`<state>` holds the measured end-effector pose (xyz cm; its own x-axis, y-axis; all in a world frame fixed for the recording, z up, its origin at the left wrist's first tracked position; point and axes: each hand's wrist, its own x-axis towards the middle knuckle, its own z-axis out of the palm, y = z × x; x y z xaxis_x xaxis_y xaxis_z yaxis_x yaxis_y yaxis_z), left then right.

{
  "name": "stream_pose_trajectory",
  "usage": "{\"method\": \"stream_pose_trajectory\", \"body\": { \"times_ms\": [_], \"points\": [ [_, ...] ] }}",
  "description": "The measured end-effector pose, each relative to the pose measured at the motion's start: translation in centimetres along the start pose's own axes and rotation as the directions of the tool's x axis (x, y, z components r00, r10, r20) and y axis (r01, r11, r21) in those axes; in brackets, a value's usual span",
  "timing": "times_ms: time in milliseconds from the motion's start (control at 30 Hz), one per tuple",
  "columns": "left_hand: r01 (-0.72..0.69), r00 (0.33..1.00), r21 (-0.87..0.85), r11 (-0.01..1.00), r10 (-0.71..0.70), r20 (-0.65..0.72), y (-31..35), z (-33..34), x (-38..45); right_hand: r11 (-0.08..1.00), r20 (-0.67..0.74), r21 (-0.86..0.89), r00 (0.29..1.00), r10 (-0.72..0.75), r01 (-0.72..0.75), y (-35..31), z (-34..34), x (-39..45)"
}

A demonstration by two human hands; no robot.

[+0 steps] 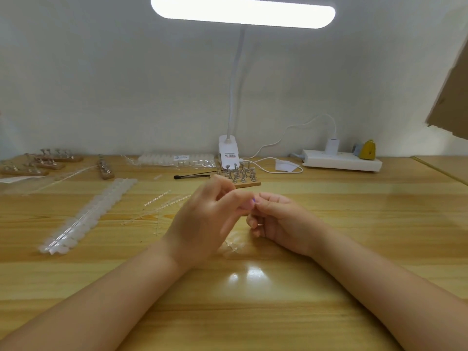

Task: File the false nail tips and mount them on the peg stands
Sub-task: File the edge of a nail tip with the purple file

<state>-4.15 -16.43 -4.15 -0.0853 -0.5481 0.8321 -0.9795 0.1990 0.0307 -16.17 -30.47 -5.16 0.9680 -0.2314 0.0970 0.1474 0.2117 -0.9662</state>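
Head view is showing two bare hands meeting over the wooden desk [329,249] near the middle of the frame. The left hand [202,224] is curling its fingers, and its grip is pinching something small at the fingertips, where a pale nail-like piece with a bit of purple is showing; the picture is blurred there, so I cannot tell whether it is a false nail tip or a file. The right hand [276,221] is also curling its fingers inward, and its fingertips are touching those of the left hand; its grip looks closed on the same small thing, but this is not clear.

Just behind the hands, toward the upper middle, a wooden peg stand [239,174] with many small metal pegs is standing on the desk. A black brush [191,176] is lying just left of it. At the left of the frame, a long strip of clear false nail tips [86,214] is lying diagonally, and empty clear sprues [162,201] are lying between this strip and the left hand. More peg stands [43,160] are sitting in the upper left. A bag of nail tips [177,159] is resting beside the base of the white desk lamp [229,154]. A white power strip [342,160] is lying at the upper right.
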Motion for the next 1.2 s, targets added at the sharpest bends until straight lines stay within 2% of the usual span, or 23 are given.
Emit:
{"method": "stream_pose_trajectory", "body": {
  "times_ms": [100,233,400,500,567,700,767,867,1000,1033,1133,1200],
  "points": [
    [0.054,0.997,-0.027,0.998,-0.056,-0.045,-0.6,-0.4,-0.1,0.998,-0.025,0.057,1.0,-0.004,0.005,0.0,-0.1,0.0],
    [-0.048,0.998,-0.055,0.997,0.046,-0.032,0.2,0.1,0.1,1.0,0.012,-0.018,1.0,0.003,-0.003,0.1,0.0,0.0],
    [0.08,0.996,0.0,0.997,-0.08,-0.048,-0.9,-0.4,-0.1,0.999,-0.025,0.039,1.0,0.004,-0.003,-0.2,0.1,-0.1],
    [-0.021,0.999,-0.109,0.994,0.018,-0.028,0.0,0.0,0.1,1.0,-0.026,0.009,1.0,0.002,-0.002,0.1,0.2,0.0],
    [-0.047,0.999,-0.098,0.994,0.048,0.01,0.3,0.4,0.0,1.0,-0.01,-0.008,1.0,0.003,-0.003,0.1,0.1,0.0],
    [0.099,0.995,-0.018,0.995,-0.099,-0.019,-0.9,-0.3,-0.3,0.999,-0.008,0.032,1.0,-0.011,0.012,-0.1,0.1,-0.2],
    [0.045,0.998,-0.075,0.996,-0.049,-0.044,-0.6,-0.4,0.0,0.999,-0.009,0.03,1.0,-0.015,0.015,0.1,0.0,-0.1],
    [-0.063,0.998,-0.104,0.993,0.065,0.011,0.4,0.3,0.1,1.0,0.002,0.004,1.0,-0.012,0.012,0.2,0.0,0.0],
    [0.12,0.993,-0.007,0.993,-0.119,0.015,-0.9,-0.2,-0.4,0.999,-0.023,0.046,1.0,-0.003,0.004,0.0,-0.1,0.0],
    [0.114,0.993,-0.015,0.993,-0.114,-0.004,-1.0,-0.4,-0.4,0.999,-0.03,0.046,1.0,-0.006,0.008,0.0,0.0,0.0],
    [-0.023,1.0,-0.102,0.995,0.023,-0.005,-0.1,0.0,0.0,1.0,-0.035,0.021,0.999,-0.009,0.01,0.2,0.0,0.1],
    [-0.01,1.0,-0.095,0.995,0.012,0.021,0.3,0.3,0.0,1.0,-0.017,0.007,1.0,-0.012,0.012,0.1,0.1,0.0]
  ]
}}
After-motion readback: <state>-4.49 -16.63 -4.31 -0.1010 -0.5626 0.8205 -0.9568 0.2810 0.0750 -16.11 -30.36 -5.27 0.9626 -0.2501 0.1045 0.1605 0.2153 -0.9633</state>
